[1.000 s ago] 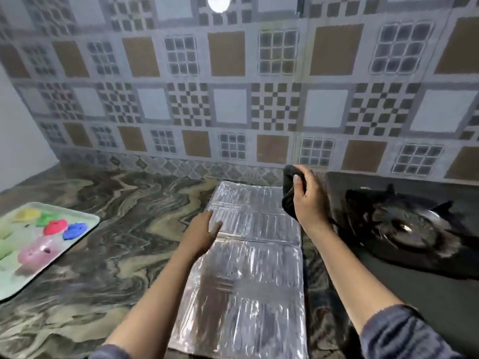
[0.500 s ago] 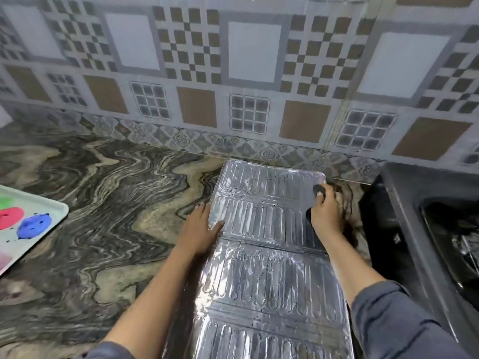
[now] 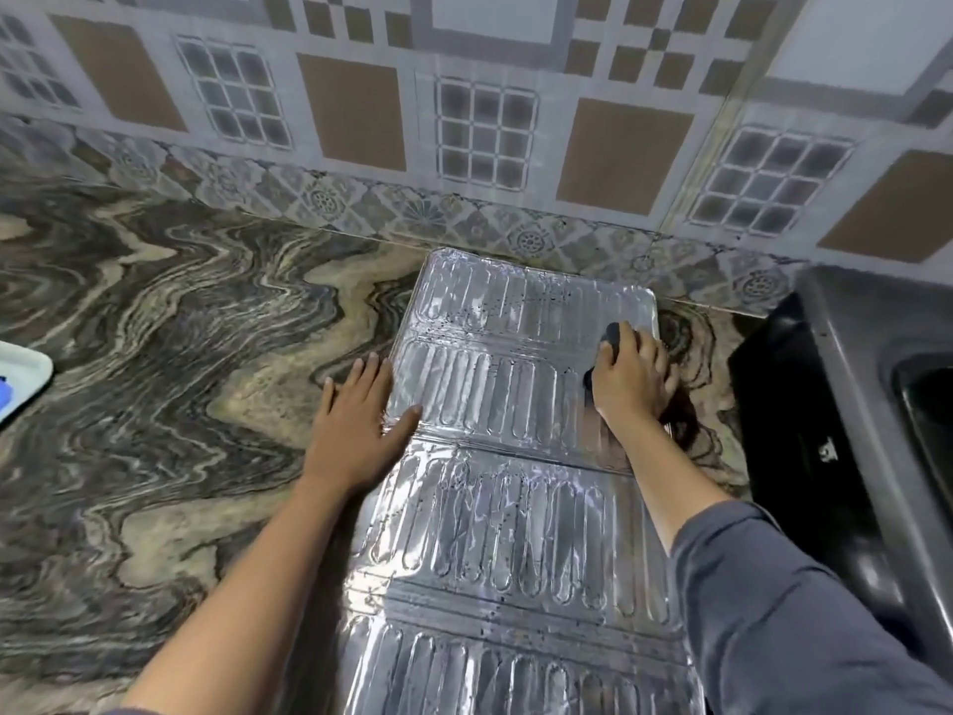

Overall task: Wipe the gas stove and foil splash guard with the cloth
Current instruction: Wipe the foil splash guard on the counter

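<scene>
Where the swirled marble countertop (image 3: 154,405) meets the patterned tile wall (image 3: 464,121), the foil splash guard (image 3: 505,534) lies flat, its long axis running from the wearer toward the wall, its rounded far end just short of the tile border. Dark specks dot its ribbed panels. The black gas stove (image 3: 835,430) sits just beside it on the right. The left hand (image 3: 356,430) rests flat with fingers together at the guard's left edge, thumb across the foil. The right hand (image 3: 631,384) is curled around a dark cloth (image 3: 611,335), pressing it on the far right panel. A pale tray (image 3: 23,376) shows at the left edge.
</scene>
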